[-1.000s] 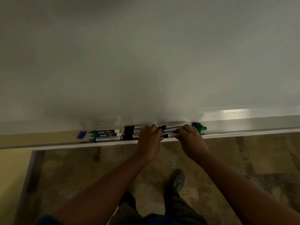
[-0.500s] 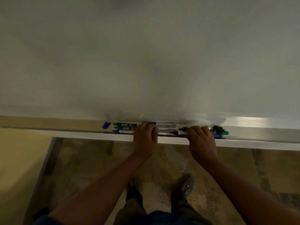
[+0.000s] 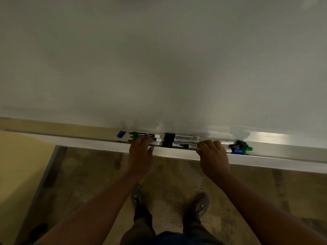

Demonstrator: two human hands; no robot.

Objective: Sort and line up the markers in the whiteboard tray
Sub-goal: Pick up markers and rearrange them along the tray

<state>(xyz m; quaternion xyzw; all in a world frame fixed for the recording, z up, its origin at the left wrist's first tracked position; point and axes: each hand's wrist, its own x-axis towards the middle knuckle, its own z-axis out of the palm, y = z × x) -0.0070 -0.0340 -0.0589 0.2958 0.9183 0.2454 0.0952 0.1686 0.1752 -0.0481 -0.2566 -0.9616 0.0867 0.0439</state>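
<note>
A metal whiteboard tray point(image 3: 276, 152) runs under the whiteboard. On its left lie green-capped markers point(image 3: 144, 134), stacked side by side. In the middle sit black-capped markers point(image 3: 180, 138). At the right end is a clump of black, blue and green caps point(image 3: 239, 148). A loose blue cap point(image 3: 121, 134) lies at the far left. My left hand point(image 3: 140, 151) rests its fingers on the front green-group marker. My right hand point(image 3: 212, 154) has curled fingers on a marker point(image 3: 192, 147) at the tray's front edge; whether it grips is unclear.
The whiteboard point(image 3: 159, 59) fills the upper view. Below the tray are a mottled floor point(image 3: 168, 177), my two shoes and a yellow wall point(image 3: 17, 165) at the left.
My hands have spread apart: the left moved left onto the green markers, the right moved right. The black-capped markers between them are now uncovered. The view tilted.
</note>
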